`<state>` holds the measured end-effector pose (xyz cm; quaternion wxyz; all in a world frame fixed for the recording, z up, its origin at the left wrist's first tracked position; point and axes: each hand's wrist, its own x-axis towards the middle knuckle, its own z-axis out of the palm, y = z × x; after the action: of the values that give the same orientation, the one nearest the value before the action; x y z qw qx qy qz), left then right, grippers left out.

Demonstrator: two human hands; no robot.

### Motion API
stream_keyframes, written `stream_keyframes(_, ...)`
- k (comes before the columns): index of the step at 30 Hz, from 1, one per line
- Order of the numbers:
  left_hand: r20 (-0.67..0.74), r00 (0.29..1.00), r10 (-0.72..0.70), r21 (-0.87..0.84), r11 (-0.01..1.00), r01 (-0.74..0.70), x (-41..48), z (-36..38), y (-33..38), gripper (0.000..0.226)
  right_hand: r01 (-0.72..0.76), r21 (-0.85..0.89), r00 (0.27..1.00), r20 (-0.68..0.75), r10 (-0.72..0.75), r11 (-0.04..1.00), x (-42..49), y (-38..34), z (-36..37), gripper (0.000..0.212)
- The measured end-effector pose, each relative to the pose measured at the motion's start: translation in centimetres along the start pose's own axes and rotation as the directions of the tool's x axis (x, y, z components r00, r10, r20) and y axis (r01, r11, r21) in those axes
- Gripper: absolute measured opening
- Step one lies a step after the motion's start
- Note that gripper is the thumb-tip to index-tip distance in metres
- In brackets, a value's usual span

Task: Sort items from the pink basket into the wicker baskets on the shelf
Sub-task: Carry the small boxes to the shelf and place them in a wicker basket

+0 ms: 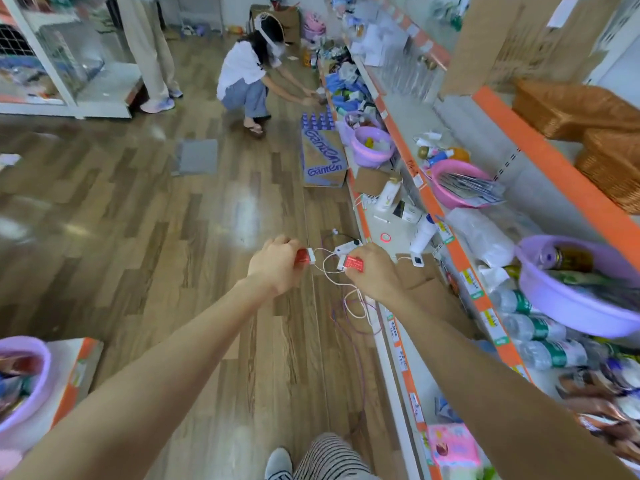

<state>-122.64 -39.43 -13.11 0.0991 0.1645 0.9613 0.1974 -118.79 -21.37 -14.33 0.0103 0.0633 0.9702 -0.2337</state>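
Left hand – fingers curled round first red pack, arm stretched forward over floor. White cord hangs between hands. Right hand pinches second red pack. Pink basket on shelf ahead-right; wicker baskets one shelf higher, far right – right hand nearer.

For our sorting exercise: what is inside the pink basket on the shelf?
The pink basket holds flat striped packets that overhang its rim; anything beneath them is covered.
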Motion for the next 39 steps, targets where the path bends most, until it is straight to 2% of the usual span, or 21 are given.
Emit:
stream_keyframes(11, 0.058, 0.994, 0.095, 0.006, 0.995, -0.096, 10.4, 0.0, 1.2, 0.035, -0.029, -0.016, 0.999, -0.017, 0.029, 0.999, 9.3, 3.7, -1.6, 0.014)
stream_keyframes(27, 0.008, 0.992, 0.123, 0.076, 0.989, -0.124, 31.7, -2.5, 8.0, 0.035, -0.011, -0.026, 0.996, -0.093, 0.009, 1.0, 28.4, 10.6, -9.0, 0.013)
stream_keyframes(34, 0.052, 0.98, 0.19, 0.067, 0.979, -0.193, 37.8, -2.0, 9.9, 0.035, -0.044, -0.024, 0.993, -0.107, 0.041, 0.999, 32.4, 13.5, -10.3, 0.008)
stream_keyframes(39, 0.078, 0.958, 0.274, 0.06, 0.958, -0.279, 42.8, -2.1, 11.6, 0.037, -0.129, -0.019, 0.98, -0.153, 0.125, 0.991, 35.6, 15.4, -11.1, 0.009)
